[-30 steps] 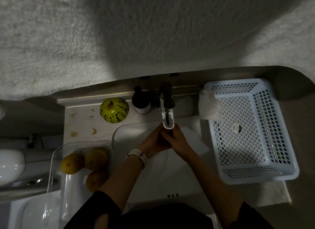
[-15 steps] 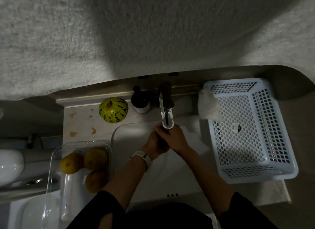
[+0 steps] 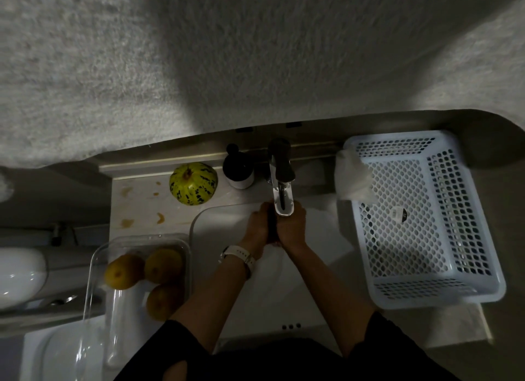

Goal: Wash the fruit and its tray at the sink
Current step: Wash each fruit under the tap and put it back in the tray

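Two hands, the left hand (image 3: 257,227) and the right hand (image 3: 291,227), press together under the tap (image 3: 282,191) over the sink (image 3: 227,218), around something dark. Three fruits (image 3: 159,267) sit in the clear tray (image 3: 93,267) by the sink's left edge.

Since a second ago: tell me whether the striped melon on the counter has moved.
No. The striped melon sits in the same spot beside the dark bottle, left of the faucet; the small shift in frame is the camera's.
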Tool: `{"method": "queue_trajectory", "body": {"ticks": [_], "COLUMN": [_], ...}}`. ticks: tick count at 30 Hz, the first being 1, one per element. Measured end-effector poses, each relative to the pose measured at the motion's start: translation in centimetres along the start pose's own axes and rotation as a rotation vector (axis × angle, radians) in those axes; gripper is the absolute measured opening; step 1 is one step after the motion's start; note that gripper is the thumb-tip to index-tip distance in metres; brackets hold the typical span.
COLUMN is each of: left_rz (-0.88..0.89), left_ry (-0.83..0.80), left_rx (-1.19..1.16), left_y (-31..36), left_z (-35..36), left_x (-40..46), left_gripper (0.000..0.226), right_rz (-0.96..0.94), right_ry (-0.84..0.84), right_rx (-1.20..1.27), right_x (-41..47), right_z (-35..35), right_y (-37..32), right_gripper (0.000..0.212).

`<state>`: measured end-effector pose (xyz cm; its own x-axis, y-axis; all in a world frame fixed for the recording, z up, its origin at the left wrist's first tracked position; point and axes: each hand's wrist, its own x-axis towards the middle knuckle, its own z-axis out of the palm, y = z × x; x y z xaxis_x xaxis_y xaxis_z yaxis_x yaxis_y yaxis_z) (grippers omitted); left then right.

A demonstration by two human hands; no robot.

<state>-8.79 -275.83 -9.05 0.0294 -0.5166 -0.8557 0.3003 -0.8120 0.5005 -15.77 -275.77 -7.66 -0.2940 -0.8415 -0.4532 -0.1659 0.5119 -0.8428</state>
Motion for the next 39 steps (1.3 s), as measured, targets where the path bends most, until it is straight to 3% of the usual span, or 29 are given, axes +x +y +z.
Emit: {"method": "queue_trajectory", "body": {"ticks": [4, 8, 12, 19, 23, 27, 30, 36, 39], "left_rz": [0.028, -0.109, -0.192, -0.222, -0.097, -0.001, -0.06, -0.111, -0.166], "left_ry": [0.009, 0.015, -0.02, -0.087, -0.078, 0.021, 0.06, -0.034, -0.052], "left_rx": [0.061, -0.032, -0.06, -0.118, -0.071, -0.043, -0.054, 0.111, 0.093], "left_y": [-0.3, 0.0, -0.3, -0.2, 0.1, -0.5, -0.3, -0.1, 0.6], "left_z": [0.6, 0.9, 0.9, 0.5, 0.4, 0.3, 0.5, 1.4, 1.6], "left_x": [0.5, 0.8, 0.6, 0.5, 0.5, 0.9, 1.1, 0.3, -0.3], "left_gripper": [0.037, 0.036, 0.039, 0.038, 0.043, 0.033, 0.036, 0.047, 0.052], "right_rz": [-0.001, -0.001, -0.046, 0.014, 0.048, 0.086, 0.067, -0.017, -0.099], "right_ry": [-0.068, -0.162, -0.219, -0.113, -0.027, -0.172, -0.326, -0.476, -0.383], "right_rx": [-0.089, -0.01, -0.046, -0.065, -0.042, 0.009, -0.038, -0.063, -0.06], "right_x": [0.4, -0.1, -0.1, -0.2, -0.3, -0.3, -1.0, -1.6, -1.8], "right_z": [-0.7, -1.7, -2.6, -0.8, -0.1, -1.3, -2.6, -4.9, -5.3], "right_y": [0.0, -0.1, -0.1, -0.2, -0.2, -0.4, -0.8, -1.8, -2.6], "right_gripper": [0.013, 0.005, 0.012, 0.007, 0.005, 0.01, 0.035, 0.026, 0.021]}}
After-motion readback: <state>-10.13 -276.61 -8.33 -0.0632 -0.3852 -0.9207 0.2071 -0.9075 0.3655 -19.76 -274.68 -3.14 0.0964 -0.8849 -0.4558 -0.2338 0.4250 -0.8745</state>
